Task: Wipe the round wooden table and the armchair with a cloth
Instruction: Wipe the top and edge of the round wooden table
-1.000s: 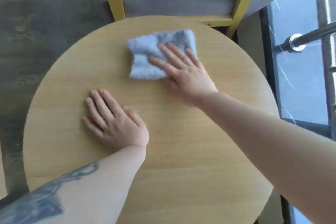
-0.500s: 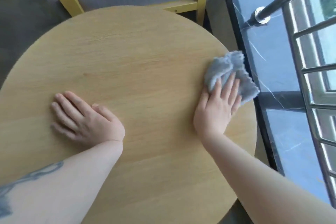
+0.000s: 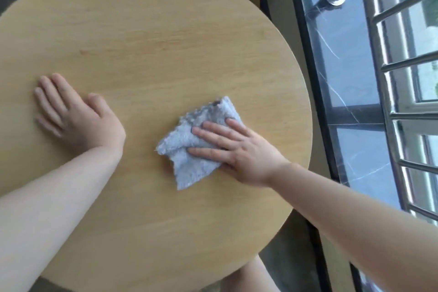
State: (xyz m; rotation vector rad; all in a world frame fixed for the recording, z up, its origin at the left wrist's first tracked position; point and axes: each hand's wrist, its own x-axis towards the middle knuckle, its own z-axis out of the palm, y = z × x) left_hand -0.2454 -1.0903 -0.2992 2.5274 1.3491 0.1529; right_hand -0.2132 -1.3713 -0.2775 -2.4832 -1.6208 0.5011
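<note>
Crumpled pale-blue fleecy cloth [image 3: 198,143], right of centre on round light-wooden table [image 3: 147,38], long axis running far-right to near-left, pressed flat under spread right hand [image 3: 233,147]; left hand [image 3: 75,111] spread flat near left edge, well apart.

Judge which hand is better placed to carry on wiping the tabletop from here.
Right. The right hand already presses flat on the grey cloth near the middle of the round table. The left hand lies flat on bare wood, apart from the cloth, seemingly just bracing.
</note>
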